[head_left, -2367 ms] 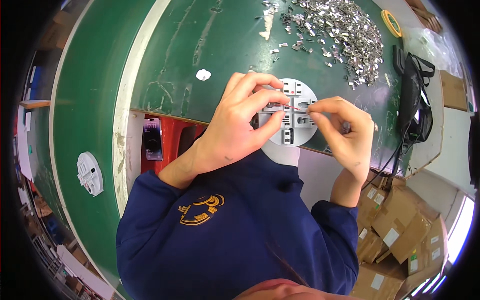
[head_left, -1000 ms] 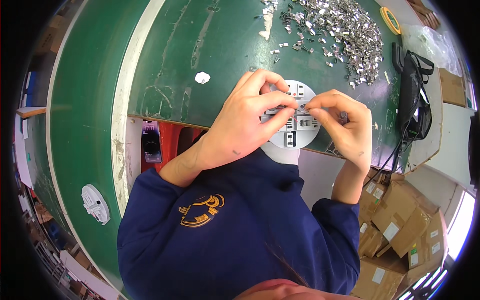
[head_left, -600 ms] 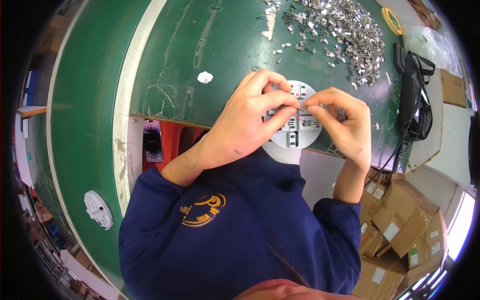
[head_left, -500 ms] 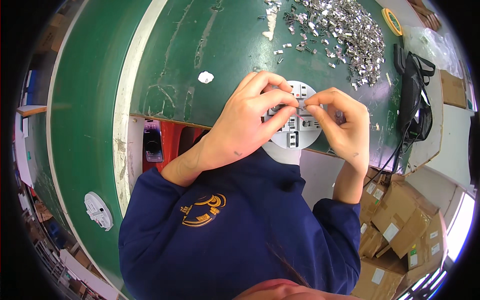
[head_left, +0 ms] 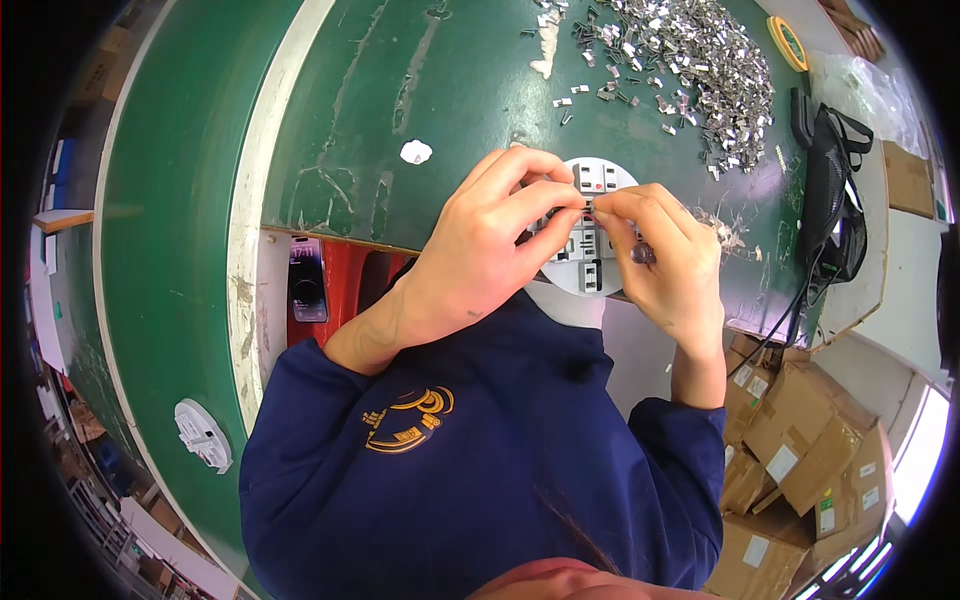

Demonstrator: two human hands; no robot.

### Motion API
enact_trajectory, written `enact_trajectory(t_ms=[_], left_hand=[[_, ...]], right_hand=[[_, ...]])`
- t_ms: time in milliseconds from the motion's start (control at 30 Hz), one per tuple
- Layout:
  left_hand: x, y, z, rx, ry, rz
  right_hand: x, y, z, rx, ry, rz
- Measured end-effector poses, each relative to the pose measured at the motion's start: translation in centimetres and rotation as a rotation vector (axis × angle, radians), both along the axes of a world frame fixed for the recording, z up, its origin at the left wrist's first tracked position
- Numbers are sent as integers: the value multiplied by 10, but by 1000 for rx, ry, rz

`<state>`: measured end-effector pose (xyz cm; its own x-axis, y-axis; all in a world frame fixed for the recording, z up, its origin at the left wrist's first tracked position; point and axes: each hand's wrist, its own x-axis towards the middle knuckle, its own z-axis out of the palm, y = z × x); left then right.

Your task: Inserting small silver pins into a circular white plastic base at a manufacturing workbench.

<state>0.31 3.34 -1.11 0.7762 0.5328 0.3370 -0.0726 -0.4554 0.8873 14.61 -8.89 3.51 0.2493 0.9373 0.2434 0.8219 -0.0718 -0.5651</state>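
Observation:
A round white socket base (head_left: 591,279) with grey and black slotted parts and a small red spot sits at the table's near edge, partly hidden under my fingers. My left hand (head_left: 490,225) reaches over its left side, thumb and forefinger pinched together. From the other side comes my right hand (head_left: 668,265), its thumb and forefinger closed in a pinch. The two sets of fingertips nearly meet above the middle of the base. What they grip is too small and covered to name.
Small metal clips (head_left: 715,75) lie heaped at the far right of the green table (head_left: 470,100). Nearby are a yellow tape roll (head_left: 787,43) and a black bag (head_left: 832,190). A white scrap (head_left: 415,152), a phone (head_left: 308,280) and another round white part (head_left: 202,436) lie leftward.
My right hand has shifted left, bringing its fingertips close to those of my left hand. The left hand keeps its pinch almost in place.

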Motion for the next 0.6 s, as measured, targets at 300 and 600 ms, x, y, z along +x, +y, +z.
enact_trajectory(t_ms=[300, 600], left_hand=[[-1, -1, 1, -7, -5, 16], [-3, 0, 0, 21, -9, 22]], right_hand=[[-1, 2, -4, 11, -55, 10], [-4, 5, 6, -129, -118, 76]])
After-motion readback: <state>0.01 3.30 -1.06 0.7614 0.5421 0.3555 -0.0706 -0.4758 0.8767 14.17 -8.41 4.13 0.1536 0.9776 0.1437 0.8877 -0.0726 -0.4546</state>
